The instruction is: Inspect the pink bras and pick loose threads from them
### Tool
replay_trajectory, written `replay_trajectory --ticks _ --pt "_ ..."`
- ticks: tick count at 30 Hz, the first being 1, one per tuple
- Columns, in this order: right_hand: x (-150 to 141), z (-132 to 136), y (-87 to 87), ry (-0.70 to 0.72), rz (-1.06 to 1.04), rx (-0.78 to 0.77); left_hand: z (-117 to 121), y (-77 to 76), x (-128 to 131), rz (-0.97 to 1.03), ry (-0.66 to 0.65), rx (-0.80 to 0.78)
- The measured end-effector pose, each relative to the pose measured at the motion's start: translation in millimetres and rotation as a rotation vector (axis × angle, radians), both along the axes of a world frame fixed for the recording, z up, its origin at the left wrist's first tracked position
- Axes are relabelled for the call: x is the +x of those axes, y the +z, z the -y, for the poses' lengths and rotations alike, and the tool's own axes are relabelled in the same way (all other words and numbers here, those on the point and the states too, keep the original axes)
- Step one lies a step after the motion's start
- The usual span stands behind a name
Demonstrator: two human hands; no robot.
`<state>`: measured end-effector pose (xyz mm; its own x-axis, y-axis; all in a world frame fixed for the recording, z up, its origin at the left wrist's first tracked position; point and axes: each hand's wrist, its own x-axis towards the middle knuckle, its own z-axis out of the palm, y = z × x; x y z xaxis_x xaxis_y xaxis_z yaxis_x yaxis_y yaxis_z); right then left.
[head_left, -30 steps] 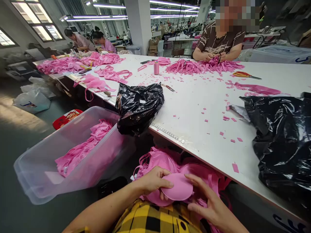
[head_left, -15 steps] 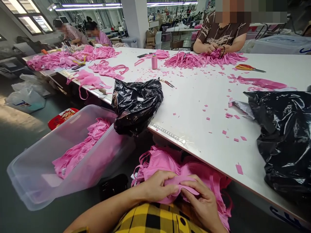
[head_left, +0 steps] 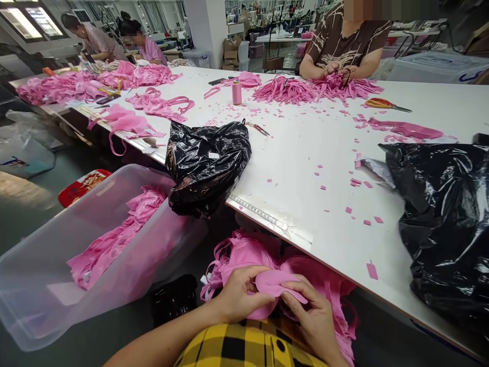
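A smooth pink bra pad [head_left: 270, 283], bent along its middle, is held between my two hands just above my lap. My left hand [head_left: 241, 295] pinches its left end between thumb and fingers. At the right end, the fingers and thumb of my right hand [head_left: 311, 312] are closed on the same pad. Beneath and behind both hands lie pink bras [head_left: 250, 253] with thin straps, bunched on my lap and partly under the table edge. My hands and the pad hide part of them.
To the left stands a translucent plastic bin [head_left: 28, 290] with pink bras [head_left: 118, 237] inside. Black plastic bags [head_left: 210, 163] lie on the white table [head_left: 282, 178], one overhanging its edge. Scissors [head_left: 387, 105], a thread spool [head_left: 237, 93] and pink scraps are there too. A co-worker [head_left: 346, 43] handles pink straps opposite.
The pad shows more of its face now, with my left fingers shifted toward its edge. My view has turned slightly, so the surroundings sit further left. Both hands still grip the pad.
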<state>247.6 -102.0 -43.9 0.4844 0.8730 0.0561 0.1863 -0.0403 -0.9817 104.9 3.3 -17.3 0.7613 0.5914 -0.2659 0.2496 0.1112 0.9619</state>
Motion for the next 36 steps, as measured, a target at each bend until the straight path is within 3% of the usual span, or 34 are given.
replay_trajectory --ticks 5,10,18,22,26,28,32,36 --pt "4.2 -1.9 6.3 0.126 0.075 -0.018 1.6 -6.6 2.3 -0.008 0.085 -0.151" --pt "5.5 -7.5 13.6 0.18 0.066 -0.038 -2.2 -2.9 10.0 0.055 0.164 -0.287" --pt "-0.8 -13.8 -1.2 -0.04 -0.255 -0.065 -0.9 -6.1 18.8 0.092 0.233 -0.422" --pt "1.8 -14.1 -2.0 -0.007 -0.311 -0.123 1.3 -7.8 11.7 0.152 0.157 -0.362" --pt "0.3 -13.9 -0.7 0.001 -0.442 -0.087 1.8 -9.6 5.1 0.191 0.12 -0.125" --pt "-1.5 -14.4 -0.5 0.039 -0.389 -0.028 3.0 -10.4 5.2 0.188 0.161 -0.1" --pt "-2.3 -15.2 -1.0 0.123 -0.159 0.109 4.6 -12.4 8.9 0.176 0.25 -0.28" --pt "0.4 -14.1 -0.7 0.145 -0.033 0.078 1.8 -13.7 10.5 0.144 0.187 -0.478"
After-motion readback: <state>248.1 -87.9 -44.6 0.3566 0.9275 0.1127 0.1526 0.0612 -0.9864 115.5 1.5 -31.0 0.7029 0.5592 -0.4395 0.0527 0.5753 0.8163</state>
